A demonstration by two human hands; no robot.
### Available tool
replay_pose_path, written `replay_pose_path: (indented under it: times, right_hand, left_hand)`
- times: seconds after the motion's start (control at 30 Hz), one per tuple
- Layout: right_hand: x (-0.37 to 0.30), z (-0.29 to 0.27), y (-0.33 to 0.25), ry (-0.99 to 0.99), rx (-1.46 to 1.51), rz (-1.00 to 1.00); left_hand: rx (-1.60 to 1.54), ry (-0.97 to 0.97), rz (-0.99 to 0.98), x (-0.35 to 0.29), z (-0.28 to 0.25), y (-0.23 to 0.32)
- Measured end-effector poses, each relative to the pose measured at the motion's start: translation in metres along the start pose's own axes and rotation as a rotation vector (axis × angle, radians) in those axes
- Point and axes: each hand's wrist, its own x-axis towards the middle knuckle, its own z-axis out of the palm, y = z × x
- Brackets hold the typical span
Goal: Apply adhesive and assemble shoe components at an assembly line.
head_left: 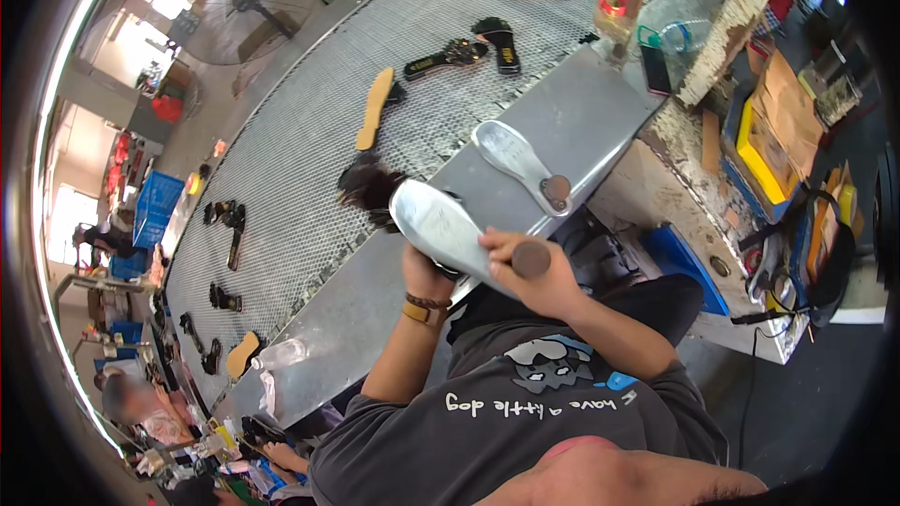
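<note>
- Held a silver metal foot-shaped shoe last [448,230] sole-up, just above the near edge of the grey sheet-metal bench top [600,108], in front of the chest.
- Left hand [424,274] under the last, w/ a brown strap on the wrist; fingers curled up around the underside, gripping it, tips mostly hidden.
- Right hand [536,274] over the heel end, fingers closed around a round brown-headed tool [531,259], head against the last's heel; whether hammer or stamp, couldn't tell.
- Dark furry sandal upper [367,186] poked out at the toe end, touching the last, seemingly fitted on it.
- Second silver metal last [517,161] fixed on the bench beside, sole-up, brown round heel plug showing, nothing on it.
- Wire-mesh conveyor belt [309,150] ran beyond the bench: tan insole [375,109], black decorated sandals [446,57] lying well apart on it.
- Step, by the look: seating/pressing the upper onto the last, approx. mid-way; no sole on yet.
- Next move prob. called for a steady left-hand hold & controlled pressure at the heel, keeping the furry upper from slipping off the toe.
- Red-capped container [614,2] & dark phone [654,69] at the bench's far end, well apart from both hands.
</note>
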Motion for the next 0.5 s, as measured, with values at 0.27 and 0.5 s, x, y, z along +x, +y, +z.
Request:
replay_pose_path:
  times: [0.27, 0.5]
  right_hand:
    - [-0.016, 0.0, -0.005, -0.347, -0.138, 0.133]
    - [-0.041, 0.003, -0.022, -0.261, -0.034, 0.233]
  left_hand:
    - [-0.167, 0.001, -0.041, -0.029, -0.036, 0.024]
    - [0.202, 0.573, 0.66, -0.007, -0.02, 0.088]
